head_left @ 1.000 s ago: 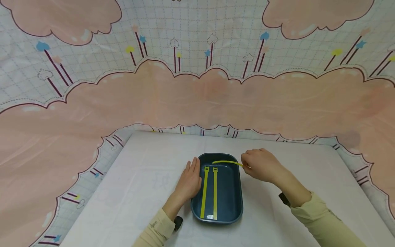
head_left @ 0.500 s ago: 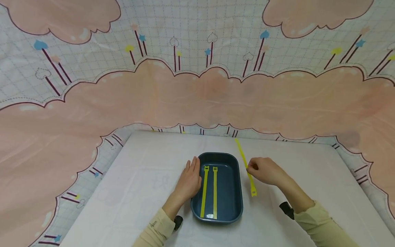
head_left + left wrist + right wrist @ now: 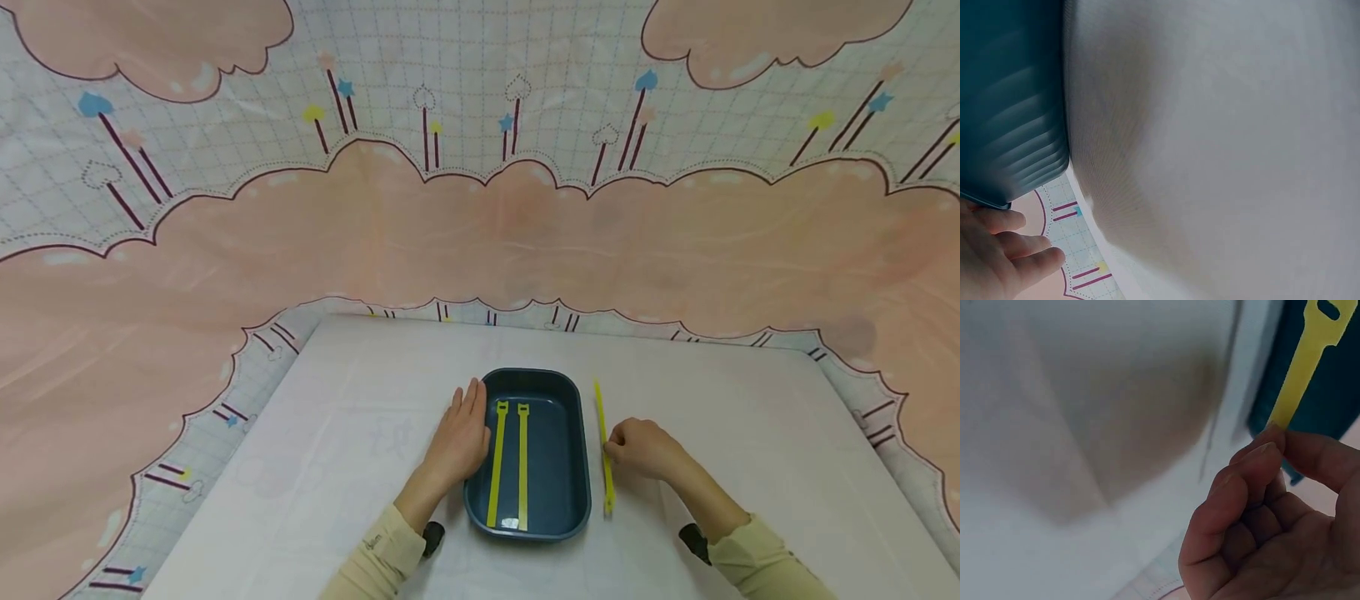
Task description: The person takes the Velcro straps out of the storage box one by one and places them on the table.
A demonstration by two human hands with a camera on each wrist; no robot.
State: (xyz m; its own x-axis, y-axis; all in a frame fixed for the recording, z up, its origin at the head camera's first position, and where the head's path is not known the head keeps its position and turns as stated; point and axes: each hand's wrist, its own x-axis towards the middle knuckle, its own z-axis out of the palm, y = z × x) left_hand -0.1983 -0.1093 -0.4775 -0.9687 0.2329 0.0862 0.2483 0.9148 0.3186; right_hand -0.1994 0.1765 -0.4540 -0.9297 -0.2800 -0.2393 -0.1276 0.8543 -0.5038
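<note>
A dark blue rectangular tray (image 3: pixel 553 500) with rounded corners stands on the white table. Inside it lie two yellow cable ties, one on the left (image 3: pixel 496 475) and one beside it (image 3: pixel 523 475), roughly parallel with their slotted heads at the far end. My left hand (image 3: pixel 459 437) rests with straight fingers against the tray's left rim. Just right of the tray, my right hand (image 3: pixel 643 450) pinches a third yellow cable tie (image 3: pixel 601 408) between thumb and forefinger near its middle. In the right wrist view, that tie's slotted head (image 3: pixel 1316 331) points away from the fingertips.
White table surface (image 3: pixel 360 433) stretches around the tray. Behind it hangs a patterned cloth backdrop (image 3: pixel 480 242) with peach cloud shapes. Dark wrist-worn devices sit at the left cuff (image 3: pixel 432 541) and the right cuff (image 3: pixel 694 543).
My right hand has drawn the third cable tie from over the tray's far right side to beside it and nearer me, turning it lengthwise. The left hand and tray stay put.
</note>
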